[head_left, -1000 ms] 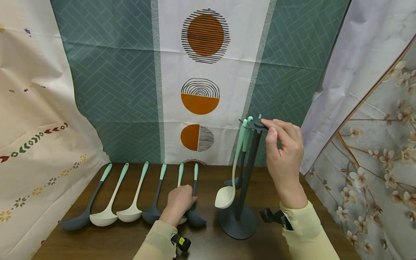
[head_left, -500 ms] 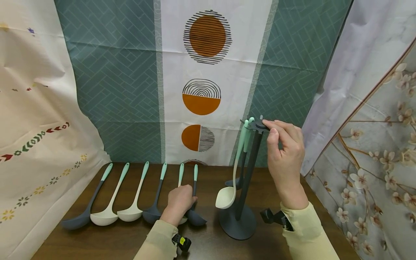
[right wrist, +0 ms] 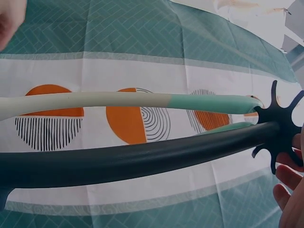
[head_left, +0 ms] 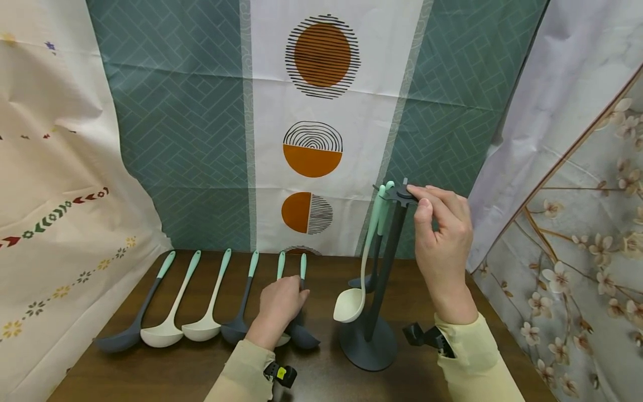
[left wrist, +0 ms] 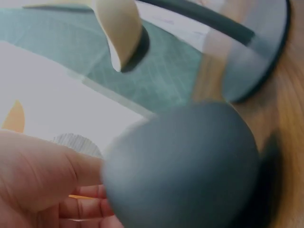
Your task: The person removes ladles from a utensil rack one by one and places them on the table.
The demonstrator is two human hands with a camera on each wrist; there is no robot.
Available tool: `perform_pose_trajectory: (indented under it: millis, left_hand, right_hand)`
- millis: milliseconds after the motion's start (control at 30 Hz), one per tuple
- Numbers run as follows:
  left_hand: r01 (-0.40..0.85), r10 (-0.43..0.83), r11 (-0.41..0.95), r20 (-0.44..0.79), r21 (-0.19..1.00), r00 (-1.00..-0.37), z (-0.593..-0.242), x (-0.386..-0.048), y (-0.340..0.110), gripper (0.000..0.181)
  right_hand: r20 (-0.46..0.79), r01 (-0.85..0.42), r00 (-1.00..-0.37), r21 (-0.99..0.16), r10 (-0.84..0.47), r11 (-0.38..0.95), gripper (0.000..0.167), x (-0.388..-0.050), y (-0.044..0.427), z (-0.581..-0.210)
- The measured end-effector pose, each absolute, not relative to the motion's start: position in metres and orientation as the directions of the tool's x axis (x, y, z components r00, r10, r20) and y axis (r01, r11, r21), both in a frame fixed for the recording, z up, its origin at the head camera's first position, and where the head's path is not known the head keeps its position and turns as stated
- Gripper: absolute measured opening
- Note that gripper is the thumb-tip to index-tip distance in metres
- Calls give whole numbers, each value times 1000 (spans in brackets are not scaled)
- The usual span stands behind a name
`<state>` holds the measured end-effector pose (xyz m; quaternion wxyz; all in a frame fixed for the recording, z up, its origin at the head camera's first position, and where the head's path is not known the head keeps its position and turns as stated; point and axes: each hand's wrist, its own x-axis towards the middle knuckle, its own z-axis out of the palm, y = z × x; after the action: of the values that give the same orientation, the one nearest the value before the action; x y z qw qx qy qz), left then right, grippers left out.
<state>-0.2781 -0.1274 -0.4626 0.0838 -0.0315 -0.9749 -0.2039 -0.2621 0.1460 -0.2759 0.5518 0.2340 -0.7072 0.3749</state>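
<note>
My left hand (head_left: 282,307) is at the right end of a row of ladles, its fingers curled round the stem of the dark grey ladle (head_left: 303,336). That ladle's bowl (left wrist: 183,166) looms close in the left wrist view and hides part of the grip. A cream ladle (head_left: 281,263) lies partly hidden under the same hand. My right hand (head_left: 444,240) pinches the hooked top of a dark utensil stand (head_left: 385,268) between thumb and fingers. From the stand's left side hang a cream ladle (head_left: 349,305) and, behind it, a dark ladle (head_left: 369,282), both with mint handles.
Further left on the brown table (head_left: 201,374) lie more ladles, among them a dark one (head_left: 120,339), a cream one (head_left: 161,335), another cream one (head_left: 201,329) and a dark one (head_left: 235,329). A patterned cloth (head_left: 201,167) hangs behind; a floral cloth (head_left: 577,268) borders the right.
My left hand has risen slightly along the dark ladle's stem in the last half second. The right hand stays on the stand's top, and the view has shifted a little.
</note>
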Motion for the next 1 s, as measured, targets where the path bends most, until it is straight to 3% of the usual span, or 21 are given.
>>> perform_pose_trajectory:
  millis: [167,567,1000]
  left_hand:
    - [208,71,866,300,454,-951,-444,-267,-120,17]
    - [449,155,611,457,652,-876,-387,-236,-88,37]
    - [485,163,523,476,701,-864,-381,-232,-66,44]
  right_hand:
    - [955,-743,-285,-273,80,612,38,-263,146,-277]
    - [952,-737,-295,-283,84,614,39,-264,146,-277]
    - [948,-737,-305,-294,89,608,38,-262,146,-277]
